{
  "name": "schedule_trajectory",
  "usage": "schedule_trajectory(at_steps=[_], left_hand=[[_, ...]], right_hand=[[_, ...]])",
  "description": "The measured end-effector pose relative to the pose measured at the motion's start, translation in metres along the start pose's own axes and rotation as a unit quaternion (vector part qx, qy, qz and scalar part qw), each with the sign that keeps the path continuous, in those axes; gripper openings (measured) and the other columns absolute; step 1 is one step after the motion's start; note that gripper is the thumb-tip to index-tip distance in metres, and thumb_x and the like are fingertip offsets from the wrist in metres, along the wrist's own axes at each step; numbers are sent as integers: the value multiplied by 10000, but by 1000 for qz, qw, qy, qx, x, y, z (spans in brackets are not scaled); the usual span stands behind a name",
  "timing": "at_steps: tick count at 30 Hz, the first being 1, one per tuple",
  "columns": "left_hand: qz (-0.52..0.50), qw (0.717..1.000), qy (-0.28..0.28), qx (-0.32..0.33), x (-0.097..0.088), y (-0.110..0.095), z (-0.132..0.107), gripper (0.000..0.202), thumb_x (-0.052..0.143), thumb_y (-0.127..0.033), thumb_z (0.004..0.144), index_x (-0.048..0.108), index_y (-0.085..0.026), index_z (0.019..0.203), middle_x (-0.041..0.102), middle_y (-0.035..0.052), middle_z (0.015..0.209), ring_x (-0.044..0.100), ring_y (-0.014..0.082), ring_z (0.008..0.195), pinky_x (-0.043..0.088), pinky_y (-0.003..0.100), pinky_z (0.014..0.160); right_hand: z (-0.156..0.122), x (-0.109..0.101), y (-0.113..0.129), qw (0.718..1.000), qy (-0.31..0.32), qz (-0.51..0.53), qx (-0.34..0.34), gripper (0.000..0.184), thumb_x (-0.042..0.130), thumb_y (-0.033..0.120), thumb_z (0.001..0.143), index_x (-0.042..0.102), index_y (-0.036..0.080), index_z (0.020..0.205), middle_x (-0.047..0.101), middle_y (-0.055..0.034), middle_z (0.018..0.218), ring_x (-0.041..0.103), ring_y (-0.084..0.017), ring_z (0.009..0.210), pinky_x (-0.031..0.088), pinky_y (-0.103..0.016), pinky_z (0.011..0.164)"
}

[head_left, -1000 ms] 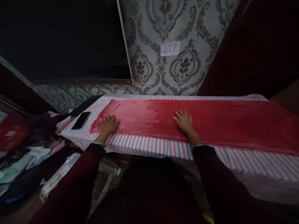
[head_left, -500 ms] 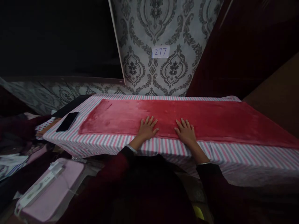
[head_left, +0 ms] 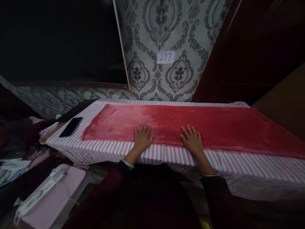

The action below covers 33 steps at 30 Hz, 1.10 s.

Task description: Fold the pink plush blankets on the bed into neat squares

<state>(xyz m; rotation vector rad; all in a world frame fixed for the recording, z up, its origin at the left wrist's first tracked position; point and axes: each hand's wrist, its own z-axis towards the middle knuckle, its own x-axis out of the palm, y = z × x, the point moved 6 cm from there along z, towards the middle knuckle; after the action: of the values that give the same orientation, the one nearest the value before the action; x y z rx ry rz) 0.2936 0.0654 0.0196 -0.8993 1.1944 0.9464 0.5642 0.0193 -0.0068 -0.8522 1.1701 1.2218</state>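
A long red plush cloth lies spread flat over a striped tablecloth. Its left part looks paler pink, the rest deeper red. My left hand rests palm down on the cloth's near edge, fingers spread, around where the pale part meets the dark. Farther right, my right hand also lies flat on the near edge with its fingers apart. Neither hand grips anything.
A black phone lies on the table's left end. Below left are a pink box with a white power strip on it. A large dark screen and a paper marked 277 are at the wall behind.
My left hand has slid left along the cloth, widening the gap between my hands. My right hand stays nearly in place on the cloth. The view has tilted slightly up.
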Motion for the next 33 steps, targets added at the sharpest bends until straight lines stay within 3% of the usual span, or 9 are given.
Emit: schedule_trajectory(at_steps=[4, 10, 16, 20, 23, 27, 30, 33], left_hand=[[-10, 1000, -3, 2, -2, 1, -2, 610, 360, -469, 1039, 405, -228, 1598, 306, 108, 1697, 234, 341, 1582, 209, 656, 1245], [-42, 997, 55, 22, -13, 6, 11, 626, 422, -448, 1021, 386, -207, 1598, 314, 148, 1693, 249, 349, 1576, 250, 633, 1237], [-84, 985, 70, 130, -23, -36, 77, 686, 433, -472, 1023, 276, -220, 1641, 256, 148, 1714, 209, 327, 1592, 195, 605, 1265], [-88, 982, 91, 141, -10, -46, 118, 666, 375, -489, 1037, 290, -212, 1637, 238, 140, 1719, 189, 310, 1599, 161, 605, 1275], [-66, 985, 101, 120, 7, -27, 132, 629, 341, -498, 1044, 339, -247, 1620, 277, 113, 1711, 218, 311, 1591, 149, 627, 1268], [-34, 991, 78, 100, 15, 14, 139, 614, 330, -523, 1043, 366, -286, 1608, 288, 89, 1711, 231, 314, 1586, 149, 621, 1265], [-9, 996, 81, 42, 8, 61, 143, 619, 328, -525, 1041, 361, -287, 1611, 274, 87, 1716, 223, 321, 1588, 156, 620, 1260], [21, 994, 79, -67, -7, 117, 144, 617, 303, -511, 1043, 358, -277, 1612, 254, 84, 1724, 212, 322, 1589, 187, 619, 1251]], right_hand=[[-1, 2, -1, 1000, 5, 6, 0, 558, 329, 451, 1050, 465, 286, 1566, 369, -70, 1676, 308, -304, 1539, 300, -537, 1205], [18, 0, -8, 999, 5, 53, -1, 534, 360, 385, 1035, 516, 240, 1524, 481, -107, 1603, 412, -296, 1484, 371, -525, 1166], [70, -15, 29, 993, -44, 89, -58, 523, 377, 356, 1030, 544, 207, 1503, 526, -138, 1562, 454, -304, 1448, 390, -504, 1148], [76, -5, 53, 997, -22, 46, -62, 506, 377, 364, 1052, 523, 246, 1522, 473, -98, 1611, 406, -293, 1483, 328, -516, 1186], [69, 4, 57, 998, -3, 18, -63, 503, 373, 367, 1066, 503, 262, 1540, 442, -81, 1634, 374, -279, 1505, 272, -502, 1218], [67, 6, 54, 998, 13, 12, -62, 504, 362, 379, 1070, 498, 276, 1545, 424, -73, 1646, 366, -278, 1508, 269, -499, 1218], [69, 5, 54, 998, 13, 13, -60, 506, 350, 387, 1069, 507, 283, 1538, 426, -74, 1645, 369, -281, 1502, 273, -508, 1212], [70, 5, 55, 998, 16, 16, -62, 516, 337, 377, 1065, 510, 268, 1538, 432, -91, 1639, 383, -288, 1490, 276, -518, 1207]])
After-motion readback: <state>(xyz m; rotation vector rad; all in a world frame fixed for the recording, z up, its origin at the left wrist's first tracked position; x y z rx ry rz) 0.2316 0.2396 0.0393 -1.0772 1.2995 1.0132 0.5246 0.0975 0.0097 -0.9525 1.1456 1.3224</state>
